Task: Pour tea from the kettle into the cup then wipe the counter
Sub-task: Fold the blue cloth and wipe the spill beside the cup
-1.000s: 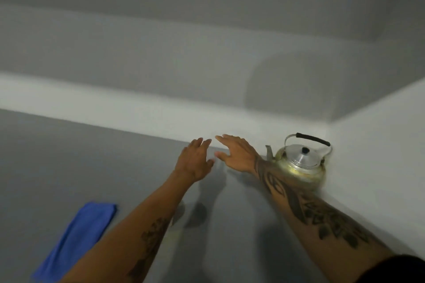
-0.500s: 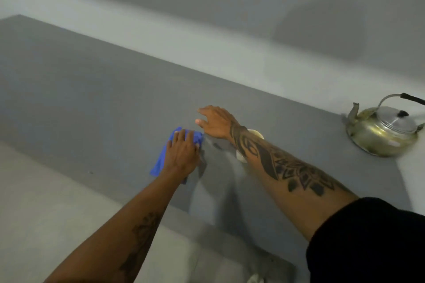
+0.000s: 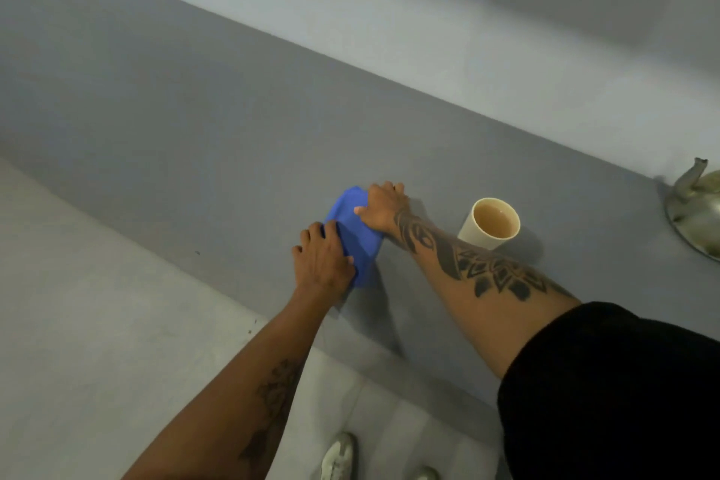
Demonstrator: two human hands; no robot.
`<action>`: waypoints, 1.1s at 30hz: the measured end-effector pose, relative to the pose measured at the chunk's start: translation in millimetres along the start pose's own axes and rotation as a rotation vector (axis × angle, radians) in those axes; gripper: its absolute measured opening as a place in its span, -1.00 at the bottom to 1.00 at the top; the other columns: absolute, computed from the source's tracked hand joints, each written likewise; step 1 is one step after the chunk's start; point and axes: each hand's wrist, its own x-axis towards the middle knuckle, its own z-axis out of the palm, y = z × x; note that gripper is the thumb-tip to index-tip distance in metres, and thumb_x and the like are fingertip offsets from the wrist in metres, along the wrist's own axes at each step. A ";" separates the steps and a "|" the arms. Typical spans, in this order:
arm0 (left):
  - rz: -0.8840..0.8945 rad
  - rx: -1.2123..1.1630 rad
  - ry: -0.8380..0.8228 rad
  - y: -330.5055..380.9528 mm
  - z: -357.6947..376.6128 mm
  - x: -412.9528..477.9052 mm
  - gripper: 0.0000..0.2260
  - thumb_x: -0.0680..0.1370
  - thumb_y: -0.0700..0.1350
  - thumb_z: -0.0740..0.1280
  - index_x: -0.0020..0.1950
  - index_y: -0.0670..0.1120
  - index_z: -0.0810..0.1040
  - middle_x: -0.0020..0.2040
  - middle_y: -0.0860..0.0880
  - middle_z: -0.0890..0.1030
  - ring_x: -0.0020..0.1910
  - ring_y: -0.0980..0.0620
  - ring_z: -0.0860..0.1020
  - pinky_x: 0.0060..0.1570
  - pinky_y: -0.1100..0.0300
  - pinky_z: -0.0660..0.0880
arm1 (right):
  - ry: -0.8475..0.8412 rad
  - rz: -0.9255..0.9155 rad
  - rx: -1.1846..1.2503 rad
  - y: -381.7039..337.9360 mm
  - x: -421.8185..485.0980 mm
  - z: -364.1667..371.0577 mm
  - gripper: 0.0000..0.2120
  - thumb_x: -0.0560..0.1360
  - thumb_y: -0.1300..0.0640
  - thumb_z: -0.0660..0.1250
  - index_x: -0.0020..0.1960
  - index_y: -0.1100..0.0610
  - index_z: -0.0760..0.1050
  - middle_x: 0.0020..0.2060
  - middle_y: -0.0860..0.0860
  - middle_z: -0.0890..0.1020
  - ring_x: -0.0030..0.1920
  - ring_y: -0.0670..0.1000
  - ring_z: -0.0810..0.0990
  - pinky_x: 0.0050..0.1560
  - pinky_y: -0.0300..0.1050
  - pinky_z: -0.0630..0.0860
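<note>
A blue cloth (image 3: pixel 356 232) lies bunched on the grey counter (image 3: pixel 195 121). My left hand (image 3: pixel 325 259) presses on its near end and my right hand (image 3: pixel 383 208) presses on its far end, both with fingers curled over the fabric. To the right of my right forearm stands a cream cup (image 3: pixel 490 223) filled with light brown tea. The metal kettle (image 3: pixel 695 207) sits at the far right, cut off by the frame edge, only its spout and part of its body showing.
The counter's front edge (image 3: pixel 272 308) runs diagonally below my hands, with pale floor (image 3: pixel 97 323) beyond it. A light wall ledge (image 3: pixel 389 23) borders the counter's back. My shoes (image 3: pixel 339 456) show at the bottom.
My right hand has moved from beside the cloth onto it, so both hands now hold it. The view shifted, uncovering the cup and pushing the kettle to the right edge.
</note>
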 end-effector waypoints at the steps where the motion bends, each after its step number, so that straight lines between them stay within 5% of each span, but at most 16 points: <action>1: -0.010 -0.006 0.003 -0.5 -1.1 1.7 -0.38 0.40 -0.03 0.38 0.40 -0.10 0.24 0.31 -0.16 0.38 0.28 -0.20 0.34 0.18 -0.09 0.34 | -0.011 0.012 0.041 0.0 3.1 0.0 -0.46 0.43 -0.14 0.30 0.27 0.19 0.41 0.29 0.23 0.47 0.31 0.27 0.38 0.30 0.08 0.33; 9: -0.027 -0.080 -0.069 -6.0 -14.1 17.1 -0.13 0.30 0.00 0.49 0.47 -0.13 0.09 0.35 -0.18 0.37 0.33 -0.23 0.33 0.24 -0.12 0.34 | -0.068 -0.112 0.398 -2.8 -23.6 -42.8 -0.68 0.33 0.21 0.50 0.06 0.21 0.55 0.00 0.13 0.61 0.01 0.09 0.54 -0.05 -0.16 0.41; 13: 0.027 -0.358 -0.211 -3.4 -21.6 23.4 -0.30 0.25 0.00 0.53 0.32 -0.10 0.36 0.21 -0.13 0.55 0.17 -0.20 0.51 0.11 -0.05 0.48 | -0.061 -0.213 0.460 6.4 -53.8 -79.4 -0.68 0.29 0.24 0.53 0.01 0.20 0.57 -0.07 0.08 0.62 -0.03 0.04 0.55 0.03 -0.09 0.48; 16: 0.077 -0.545 -0.338 18.6 -23.6 13.5 -0.53 0.30 -0.04 0.56 0.15 -0.14 0.56 0.01 -0.11 0.64 0.02 -0.13 0.61 -0.10 0.11 0.50 | -0.029 -0.222 0.510 26.6 -81.7 -108.7 -0.74 0.29 0.27 0.53 -0.07 0.13 0.56 -0.21 -0.02 0.58 -0.15 -0.03 0.53 -0.11 -0.17 0.47; 21: 0.213 -0.682 -0.478 75.9 -10.5 -14.9 -0.75 0.30 -0.09 0.57 -0.12 -0.14 0.62 -0.24 -0.09 0.63 -0.36 0.07 0.54 -0.39 0.29 0.48 | 0.023 -0.149 0.552 86.3 -134.5 -149.9 -0.74 0.30 0.29 0.52 -0.21 0.02 0.50 -0.31 -0.12 0.56 -0.23 -0.08 0.52 -0.17 -0.20 0.45; 23: 0.285 -0.702 -0.543 104.0 0.4 -28.7 -0.79 0.31 -0.14 0.56 -0.13 -0.14 0.63 -0.26 -0.06 0.62 -0.35 0.09 0.51 -0.44 0.38 0.43 | 0.039 -0.094 0.560 118.4 -157.2 -161.5 -0.77 0.31 0.30 0.51 -0.16 0.07 0.52 -0.31 -0.10 0.56 -0.22 -0.07 0.52 -0.19 -0.22 0.44; 26: 0.388 -0.657 -0.636 148.3 23.3 -51.2 -0.79 0.32 -0.15 0.56 -0.09 -0.10 0.63 -0.21 -0.01 0.67 -0.23 0.05 0.60 -0.28 0.38 0.50 | 0.052 0.027 0.584 178.3 -186.1 -168.0 -0.79 0.32 0.32 0.49 -0.12 0.12 0.54 -0.29 -0.05 0.58 -0.20 -0.03 0.54 -0.18 -0.20 0.47; 29: 0.430 -0.563 -0.710 189.9 54.8 -73.4 -0.67 0.33 -0.10 0.54 0.05 -0.15 0.61 -0.02 -0.12 0.68 -0.02 -0.11 0.63 0.04 0.02 0.57 | 0.075 0.168 0.602 237.9 -203.6 -160.2 -0.81 0.34 0.34 0.46 -0.15 0.12 0.54 -0.27 -0.02 0.58 -0.19 -0.02 0.53 -0.15 -0.16 0.47; 33: 0.342 -0.519 -0.757 231.0 96.0 -107.3 -0.61 0.37 -0.14 0.49 0.15 -0.18 0.53 0.07 -0.14 0.61 0.10 -0.16 0.56 0.06 0.00 0.50 | 0.097 0.299 0.564 299.9 -213.0 -136.3 -0.75 0.34 0.40 0.43 -0.25 0.07 0.49 -0.31 -0.01 0.52 -0.23 -0.01 0.47 -0.20 -0.17 0.41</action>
